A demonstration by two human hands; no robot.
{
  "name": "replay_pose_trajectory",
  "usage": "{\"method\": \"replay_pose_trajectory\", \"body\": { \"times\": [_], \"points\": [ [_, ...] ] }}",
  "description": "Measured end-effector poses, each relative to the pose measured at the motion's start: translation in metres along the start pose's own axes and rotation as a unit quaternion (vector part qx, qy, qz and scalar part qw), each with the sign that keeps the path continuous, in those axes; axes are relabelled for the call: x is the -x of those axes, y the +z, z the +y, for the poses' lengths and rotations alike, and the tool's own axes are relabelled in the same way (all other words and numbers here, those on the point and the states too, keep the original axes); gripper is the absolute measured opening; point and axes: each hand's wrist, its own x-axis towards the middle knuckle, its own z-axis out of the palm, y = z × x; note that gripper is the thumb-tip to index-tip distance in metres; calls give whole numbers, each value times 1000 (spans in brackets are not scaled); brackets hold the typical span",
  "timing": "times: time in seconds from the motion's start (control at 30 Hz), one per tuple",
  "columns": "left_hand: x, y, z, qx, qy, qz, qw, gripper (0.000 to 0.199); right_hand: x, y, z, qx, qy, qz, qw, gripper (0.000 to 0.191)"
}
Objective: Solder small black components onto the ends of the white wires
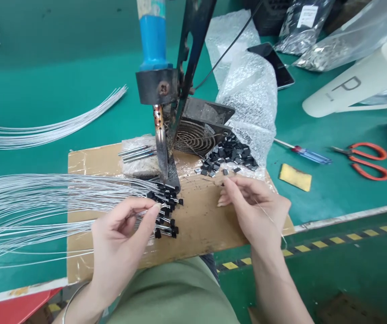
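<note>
My left hand [126, 238] pinches the end of a thin white wire, beside a bundle of wires [45, 191] whose right ends carry black connectors [166, 211]. Over the cardboard [207, 225], my right hand [254, 204] has thumb and forefinger pinched together, and a thin strand [267, 216] runs from it past the wrist. Just beyond its fingertips lies a pile of small black connectors [230, 155]. A soldering iron [159, 135] with a blue handle hangs in a stand, its tip above the black wire ends.
Behind the iron sits a dusty fan [193, 135]. Bubble wrap [250, 99] lies beside it. To the right are a screwdriver [308, 154], a yellow sponge [295, 177], orange-handled scissors [365, 159] and a white cup [352, 85]. More wires [61, 126] lie at the left.
</note>
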Motion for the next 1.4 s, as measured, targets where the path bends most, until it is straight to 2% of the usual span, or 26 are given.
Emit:
{"method": "replay_pose_trajectory", "body": {
  "times": [0.1, 0.2, 0.37, 0.5, 0.63, 0.83, 1.1, 1.4],
  "points": [
    [0, 0, 1, -7, -9, 16, 1000, 5, 10, 5, -14, -43, 7, -20, 999, 13],
    [-2, -3, 3, -38, 6, -4, 999, 6, 20, 10, -23, -89, 14, -67, 994, 5],
    [-2, -3, 11, -80, 28, -2, 996, 10, 34, 24, -32, -157, 50, -128, 978, 4],
    [-1, -3, 14, -61, 4, -4, 998, 10, 41, 34, -36, -189, 76, -189, 961, 6],
    [-5, -6, 15, -4, 10, -42, 999, 7, 46, 41, -40, -220, 96, -224, 944, 6],
    [-10, -10, 21, 57, -44, -123, 990, 13, 47, 48, -46, -249, 105, -248, 930, 13],
    [-10, -13, 19, 80, -41, -141, 986, 17, 50, 48, -48, -266, 132, -249, 922, 11],
    [-13, -8, 19, 80, -39, -129, 988, 16, 49, 50, -47, -276, 147, -253, 916, 10]
  ]
}}
